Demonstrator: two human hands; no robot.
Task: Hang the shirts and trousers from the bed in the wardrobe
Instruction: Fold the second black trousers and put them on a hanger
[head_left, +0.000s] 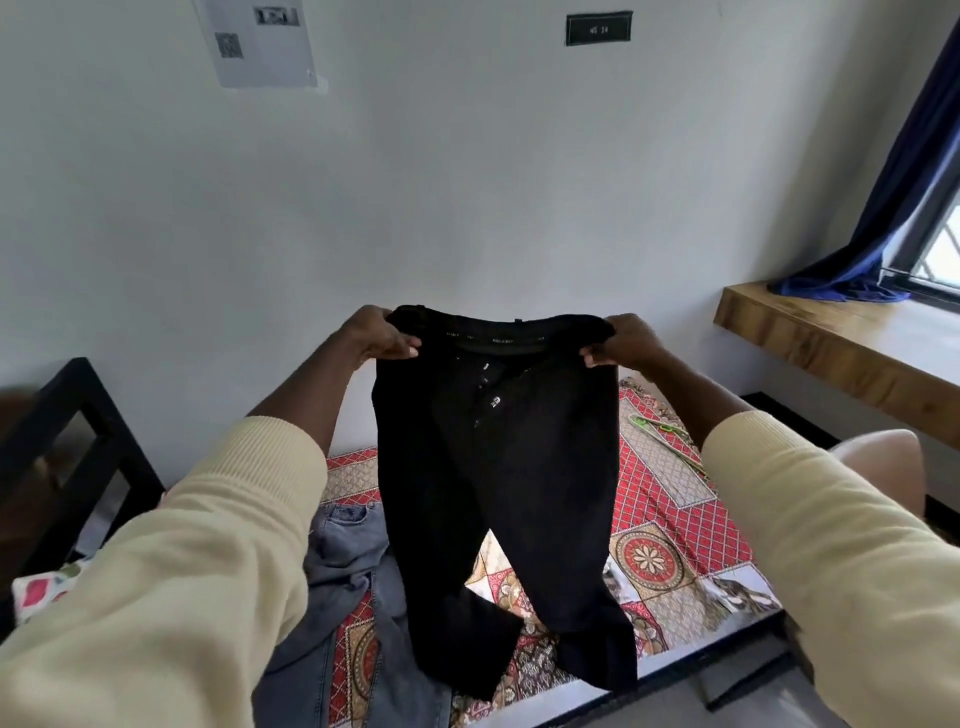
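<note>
Above the bed (670, 499) — left hand (382, 332) and right hand (621, 340) each pinch the trousers (498, 467) waistband, legs hanging straight down; hanger (652, 423) nearer my right.

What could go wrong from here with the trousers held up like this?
The black trousers hang only from the left hand and right hand pinching the waistband corners; either grip could slip. Their legs trail near the jeans and might drag them. The hanger lies beyond on the bed, needing a free hand.

Both hands (382, 335) grip black trousers (498, 467) (waistband).
</note>
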